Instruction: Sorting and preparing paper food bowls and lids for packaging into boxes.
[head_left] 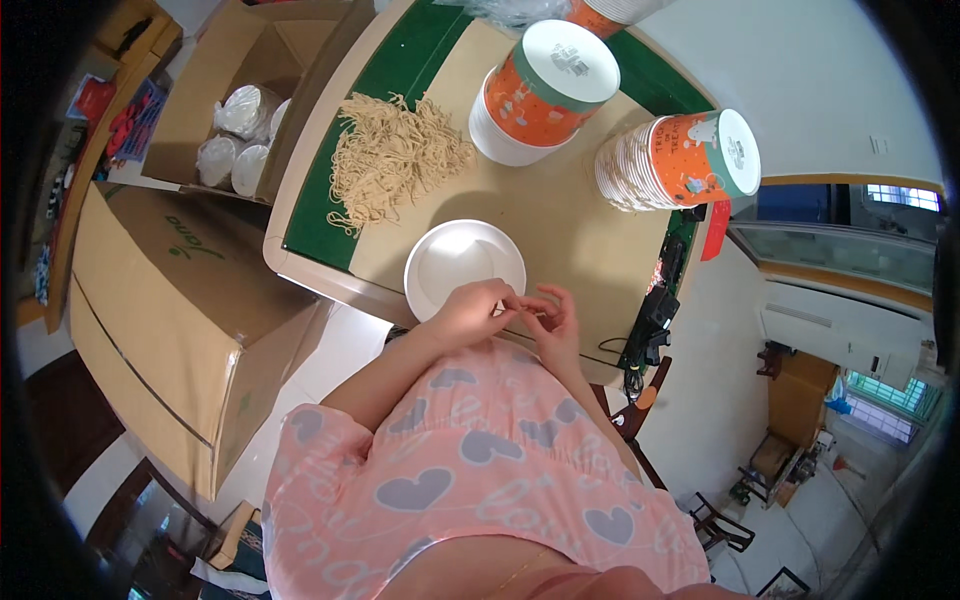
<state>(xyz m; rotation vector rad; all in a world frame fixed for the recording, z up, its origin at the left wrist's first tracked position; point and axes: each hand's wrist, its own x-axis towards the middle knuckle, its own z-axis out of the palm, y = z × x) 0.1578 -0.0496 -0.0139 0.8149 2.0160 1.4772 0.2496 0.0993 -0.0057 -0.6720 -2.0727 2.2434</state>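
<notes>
Both hands meet in front of my body, at the near rim of a round white paper tub standing with its open mouth up. My left hand is closed in a pinch, its fingertips close to the other hand's. My right hand pinches too, thumb against fingers. Whatever lies between the fingertips is too small to make out. Beyond the tub, to the left, a loose heap of beige cords spreads over the table. Behind the tub stands a stack of orange and green printed paper tubs.
Another stack of printed tubs leans at the table's right. Black adapters and cables lie along the right edge of the table. To the left are an open carton of wrapped white rolls and a large cardboard box.
</notes>
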